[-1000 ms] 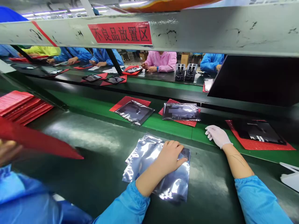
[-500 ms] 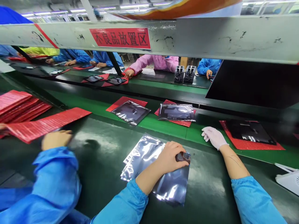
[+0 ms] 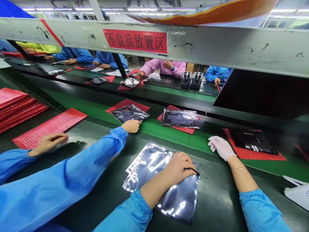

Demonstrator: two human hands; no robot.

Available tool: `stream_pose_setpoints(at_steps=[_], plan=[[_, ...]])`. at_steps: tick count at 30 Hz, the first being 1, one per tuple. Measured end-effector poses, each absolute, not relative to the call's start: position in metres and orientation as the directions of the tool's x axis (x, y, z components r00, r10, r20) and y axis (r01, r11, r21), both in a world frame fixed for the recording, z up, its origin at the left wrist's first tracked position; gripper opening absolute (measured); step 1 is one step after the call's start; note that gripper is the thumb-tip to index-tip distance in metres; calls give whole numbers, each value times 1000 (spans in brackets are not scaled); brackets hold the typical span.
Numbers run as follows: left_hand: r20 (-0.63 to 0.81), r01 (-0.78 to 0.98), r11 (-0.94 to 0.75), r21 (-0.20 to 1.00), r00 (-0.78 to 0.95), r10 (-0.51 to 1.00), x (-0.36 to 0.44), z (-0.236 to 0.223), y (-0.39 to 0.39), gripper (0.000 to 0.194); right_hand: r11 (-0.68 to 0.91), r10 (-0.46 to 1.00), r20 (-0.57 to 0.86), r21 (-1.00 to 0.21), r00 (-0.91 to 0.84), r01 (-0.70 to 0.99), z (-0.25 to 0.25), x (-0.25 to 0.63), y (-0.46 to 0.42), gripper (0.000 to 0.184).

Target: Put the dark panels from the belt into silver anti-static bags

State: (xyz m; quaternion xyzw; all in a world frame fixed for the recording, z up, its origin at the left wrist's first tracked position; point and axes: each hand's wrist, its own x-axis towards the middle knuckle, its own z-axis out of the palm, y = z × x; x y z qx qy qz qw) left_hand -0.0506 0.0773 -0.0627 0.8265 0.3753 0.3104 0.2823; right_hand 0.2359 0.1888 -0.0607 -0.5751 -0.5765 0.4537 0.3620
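My bare left hand [image 3: 180, 167] rests on a fanned stack of shiny silver antistatic bags [image 3: 180, 198], its fingers curled at the top bag's dark right edge. My right hand [image 3: 221, 146], in a white glove, hovers or rests by the green belt [image 3: 198, 140]; its fingers are loosely bent and apart, with nothing in them. Right of it, a dark flat panel [image 3: 252, 141] lies on a red bubble bag [image 3: 238, 151]. A bagged panel [image 3: 180, 118] lies on another red bubble bag [image 3: 190, 130] beyond the silver stack.
A co-worker's hand [image 3: 131, 125] touches another bagged panel [image 3: 130, 112]; the co-worker's other hand [image 3: 49, 143] is near a red bubble bag [image 3: 53, 127]. More red bags [image 3: 21, 109] are piled at left. A white device [image 3: 298, 193] stands right. A beam [image 3: 212, 43] crosses above.
The co-worker's hand has reached over to the bagged panel, and the red bag at left now lies flat. My left fingers have lowered at the bag's edge. My right hand has barely moved.
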Motion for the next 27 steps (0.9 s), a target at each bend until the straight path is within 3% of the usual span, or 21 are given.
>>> stream_pose_setpoints(at_steps=[5,11,14,20,23,27], plan=[[278,442,-554,706,547,790,-51,-56,73,26,-73,991,-108,-926,-73,371,-59,235,187,28],[393,408,-576,708,449,802,-49,-59,70,24,-76,989,-115,-938,-95,339,-54,231,187,30],[411,394,-560,729,402,818,-46,-62,72,16,-90,986,-117,-973,-117,213,-54,238,187,37],[360,379,-570,729,496,790,-46,-62,74,14,-144,974,-94,-959,-208,-242,-48,269,181,39],[312,415,-568,711,538,783,-47,-60,72,22,-168,966,-93,-936,-241,-311,-46,273,179,48],[331,399,-575,714,532,780,-48,-57,69,22,-279,947,-211,-917,-244,-287,-50,261,184,61]])
